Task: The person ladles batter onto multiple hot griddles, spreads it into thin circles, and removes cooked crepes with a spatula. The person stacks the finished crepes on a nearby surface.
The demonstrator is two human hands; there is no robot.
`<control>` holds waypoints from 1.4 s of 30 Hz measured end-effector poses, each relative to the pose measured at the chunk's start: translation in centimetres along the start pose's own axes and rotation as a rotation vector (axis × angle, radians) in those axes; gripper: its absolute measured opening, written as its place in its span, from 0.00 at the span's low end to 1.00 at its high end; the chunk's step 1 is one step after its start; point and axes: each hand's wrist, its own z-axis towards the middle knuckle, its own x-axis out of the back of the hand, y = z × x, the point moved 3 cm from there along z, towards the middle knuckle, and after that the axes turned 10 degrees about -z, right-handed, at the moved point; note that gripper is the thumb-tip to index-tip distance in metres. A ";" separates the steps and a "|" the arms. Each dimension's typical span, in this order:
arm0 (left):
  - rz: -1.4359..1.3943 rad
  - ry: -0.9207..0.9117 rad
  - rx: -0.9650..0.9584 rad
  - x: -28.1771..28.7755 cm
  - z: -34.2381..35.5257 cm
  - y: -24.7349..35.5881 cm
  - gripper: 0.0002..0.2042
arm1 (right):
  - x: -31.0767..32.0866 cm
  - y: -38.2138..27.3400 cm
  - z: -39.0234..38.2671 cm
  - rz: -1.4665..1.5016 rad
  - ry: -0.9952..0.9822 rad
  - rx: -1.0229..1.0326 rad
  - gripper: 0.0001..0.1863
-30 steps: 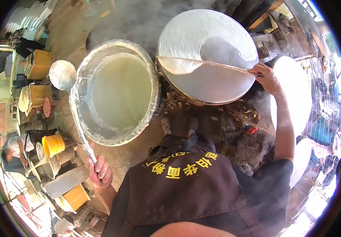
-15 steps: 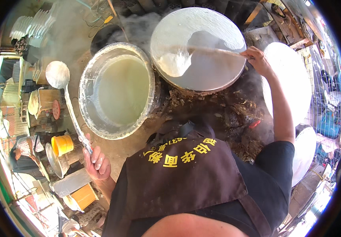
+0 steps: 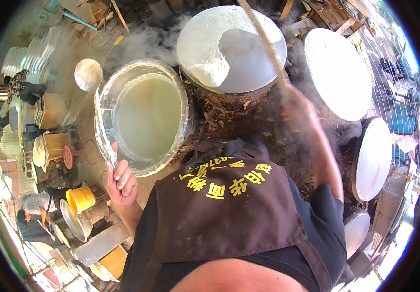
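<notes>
My left hand [image 3: 122, 184] is closed round the handle of a long ladle [image 3: 88, 75]. The ladle's whitish bowl is raised beside the far left rim of a big pot [image 3: 107, 102], which holds pale greenish, cloudy liquid [image 3: 149, 117]. My right hand [image 3: 293, 104], smeared by motion, grips the near end of a long wooden stick [image 3: 262, 35]. That stick slants away over a round steaming vat [image 3: 283, 53]. A white layer [image 3: 200, 39] covers the vat's left and far parts, with a ragged edge around a smooth grey area [image 3: 249, 61].
Large white discs [image 3: 339, 73] stand along the right, near a wire grid [image 3: 383, 78]. Left of me are a yellow bucket [image 3: 80, 199], a metal lid [image 3: 73, 220] and another person [image 3: 39, 204]. Steam drifts between pot and vat.
My right hand has come nearer and left, and the stick has swung from lying across the vat to pointing steeply away. The ladle has shifted right, toward the pot. The view has shifted too.
</notes>
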 end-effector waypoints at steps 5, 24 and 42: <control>0.071 -0.050 0.085 0.2 1.1 3.5 0.27 | -20.9 3.9 2.1 -0.280 -0.103 0.515 0.29; -0.029 -0.139 0.368 6.0 1.5 7.0 0.26 | -9.8 9.9 -3.5 -0.161 0.200 0.319 0.30; -0.058 -0.095 0.308 1.9 -1.5 0.8 0.27 | -2.3 5.9 0.9 -0.578 0.434 0.606 0.22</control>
